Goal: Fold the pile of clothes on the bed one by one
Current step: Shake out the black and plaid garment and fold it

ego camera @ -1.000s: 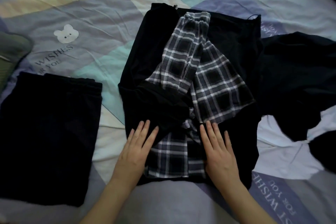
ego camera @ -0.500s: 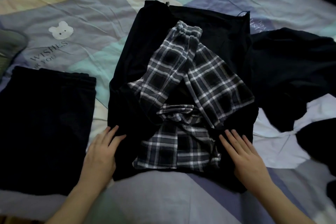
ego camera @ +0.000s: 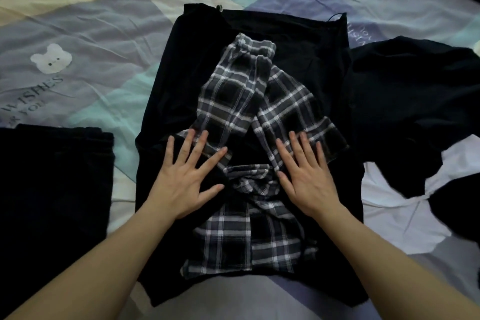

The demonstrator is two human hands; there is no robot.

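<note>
Black-and-plaid garment (ego camera: 249, 117) is spread mid-bed on a patchwork sheet (ego camera: 104, 34), plaid sleeves crossed inward. Left hand (ego camera: 187, 179) and right hand (ego camera: 306, 179) are pressed flat on it, fingers spread, gripping nothing. Soft, limp cloth is judged best lifted by its near hem corners.

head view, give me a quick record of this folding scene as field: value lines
surface: patchwork bedsheet with a bear print
garment in work: black and plaid shirt, plaid sleeves folded in over the middle
left hand: flat, fingers spread, resting on the shirt
right hand: flat, fingers spread, resting on the shirt
folded item: black garment at the left
unfolded: dark clothes at the right, over a white garment
</note>
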